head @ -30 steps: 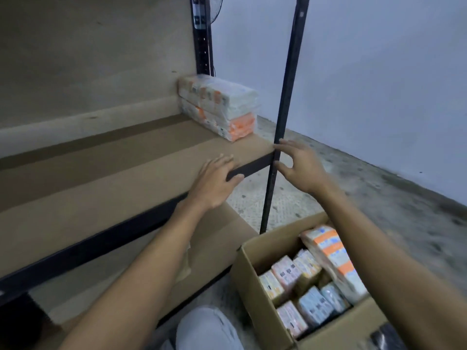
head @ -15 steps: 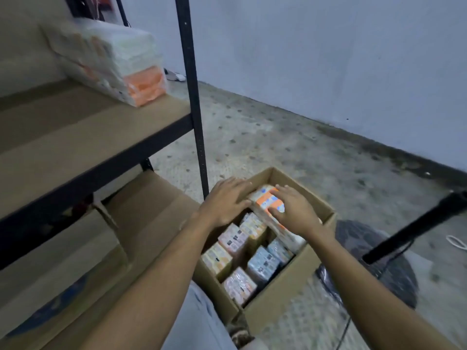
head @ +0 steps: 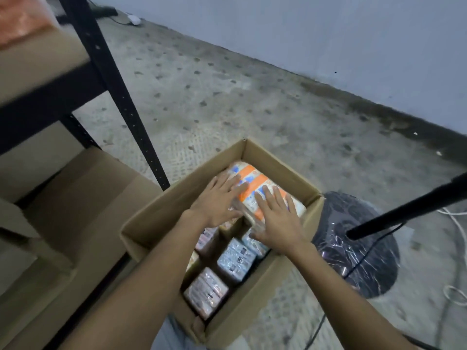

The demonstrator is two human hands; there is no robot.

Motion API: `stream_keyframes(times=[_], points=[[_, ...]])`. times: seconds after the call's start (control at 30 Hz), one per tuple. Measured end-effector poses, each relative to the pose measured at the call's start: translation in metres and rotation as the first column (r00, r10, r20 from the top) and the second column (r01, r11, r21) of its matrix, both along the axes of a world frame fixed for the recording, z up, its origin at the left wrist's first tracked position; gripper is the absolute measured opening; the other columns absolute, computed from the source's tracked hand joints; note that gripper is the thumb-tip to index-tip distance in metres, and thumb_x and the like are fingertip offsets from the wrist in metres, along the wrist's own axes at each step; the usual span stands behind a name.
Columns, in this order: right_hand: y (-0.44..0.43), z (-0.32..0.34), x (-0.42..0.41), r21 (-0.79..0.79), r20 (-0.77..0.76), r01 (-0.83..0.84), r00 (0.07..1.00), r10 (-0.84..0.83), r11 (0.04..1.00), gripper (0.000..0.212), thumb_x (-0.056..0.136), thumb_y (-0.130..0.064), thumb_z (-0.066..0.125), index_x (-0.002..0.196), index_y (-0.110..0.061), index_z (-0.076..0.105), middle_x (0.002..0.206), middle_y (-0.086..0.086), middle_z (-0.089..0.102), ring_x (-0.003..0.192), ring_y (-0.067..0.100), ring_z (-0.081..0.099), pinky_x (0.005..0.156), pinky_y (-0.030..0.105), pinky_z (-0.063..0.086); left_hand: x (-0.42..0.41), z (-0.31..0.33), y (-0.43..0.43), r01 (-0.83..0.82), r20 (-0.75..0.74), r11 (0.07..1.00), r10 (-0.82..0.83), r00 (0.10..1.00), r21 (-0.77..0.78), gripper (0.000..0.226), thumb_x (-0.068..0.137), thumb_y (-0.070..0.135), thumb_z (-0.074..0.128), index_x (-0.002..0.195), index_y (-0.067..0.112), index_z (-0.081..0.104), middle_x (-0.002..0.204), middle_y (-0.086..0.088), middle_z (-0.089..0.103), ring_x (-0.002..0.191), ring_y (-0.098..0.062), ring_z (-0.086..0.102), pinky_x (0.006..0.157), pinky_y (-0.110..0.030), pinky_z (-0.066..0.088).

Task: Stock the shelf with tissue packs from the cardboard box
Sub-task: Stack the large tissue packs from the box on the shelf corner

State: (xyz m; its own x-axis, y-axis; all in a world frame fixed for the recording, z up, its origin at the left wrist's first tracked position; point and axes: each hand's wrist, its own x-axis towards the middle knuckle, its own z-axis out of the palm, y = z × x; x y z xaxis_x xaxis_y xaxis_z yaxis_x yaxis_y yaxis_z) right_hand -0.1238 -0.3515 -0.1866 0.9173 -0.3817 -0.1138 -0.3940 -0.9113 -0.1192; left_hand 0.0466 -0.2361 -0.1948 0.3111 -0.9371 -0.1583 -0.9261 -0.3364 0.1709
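An open cardboard box [head: 252, 296] sits on the floor right below me. On top of its far end lies a white and orange tissue pack [head: 255, 183]. My left hand [head: 217, 200] presses against the pack's left side, fingers over its top. My right hand [head: 275, 221] lies spread on its near end, thumb hooked at the near edge. Several smaller packs [head: 235, 258] stand upright in the box beneath. The shelf board [head: 38, 61] is at the upper left, with an orange-ended stocked pack [head: 20, 18] blurred in the corner.
A black shelf post [head: 113, 84] runs down just left of the box. Flattened cardboard [head: 83, 198] covers the lower shelf. A plastic-wrapped black stand base [head: 353, 248] and its pole [head: 409, 208] sit to the right of the box, with white cables [head: 454, 248] beyond. A grey wall lines the far side.
My view dropped from the shelf to the box. Both hands left the shelf edge, reached down and settled on the top tissue pack, the left sliding along its side.
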Motion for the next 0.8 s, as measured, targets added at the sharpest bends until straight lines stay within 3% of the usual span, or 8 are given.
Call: stream_keyframes(times=[0.17, 0.33, 0.53, 0.8], points=[[-0.013, -0.004, 0.005, -0.023, -0.028, -0.003, 1.0, 0.002, 1.0, 0.108, 0.072, -0.052, 0.071, 0.15, -0.017, 0.006, 0.16, 0.005, -0.003, 0.147, 0.026, -0.009, 0.117, 0.048, -0.004, 0.003, -0.021, -0.019, 0.051, 0.005, 0.998, -0.05, 0.999, -0.037, 0.09, 0.085, 0.06, 0.052, 0.151, 0.033, -0.003, 0.161, 0.004, -0.007, 0.148, -0.021, -0.009, 0.119, -0.041, 0.001], [-0.023, -0.006, 0.008, -0.009, 0.042, 0.006, 0.999, -0.006, 1.0, 0.08, 0.085, -0.04, 0.062, 0.148, -0.019, 0.017, 0.159, 0.005, 0.01, 0.147, 0.026, 0.0, 0.118, 0.048, 0.002, 0.011, -0.028, -0.032, 0.132, 0.039, 0.988, -0.129, 0.991, -0.083, 0.085, 0.087, 0.06, 0.047, 0.152, 0.03, 0.001, 0.161, 0.004, -0.007, 0.148, -0.02, -0.01, 0.119, -0.04, -0.002], [-0.028, -0.003, 0.003, 0.081, 0.161, 0.012, 0.987, -0.025, 0.997, 0.067, 0.086, -0.035, 0.061, 0.144, -0.022, 0.031, 0.155, 0.002, 0.027, 0.145, 0.023, 0.017, 0.116, 0.045, 0.01, 0.014, -0.026, -0.033, 0.14, -0.019, 0.971, -0.146, 0.989, -0.194, 0.07, 0.094, 0.047, 0.048, 0.152, 0.032, 0.011, 0.16, 0.006, 0.012, 0.149, -0.019, 0.003, 0.12, -0.042, 0.008], [-0.032, 0.03, -0.002, 0.189, 0.275, -0.063, 0.961, 0.009, 0.98, 0.058, 0.082, -0.039, 0.061, 0.135, -0.02, 0.048, 0.141, 0.003, 0.05, 0.134, 0.024, 0.042, 0.108, 0.049, 0.032, 0.007, 0.001, -0.017, 0.063, -0.078, 0.949, -0.091, 0.993, -0.309, 0.066, 0.091, 0.063, 0.029, 0.146, 0.027, 0.032, 0.147, 0.001, 0.039, 0.139, -0.02, 0.03, 0.115, -0.045, 0.023]])
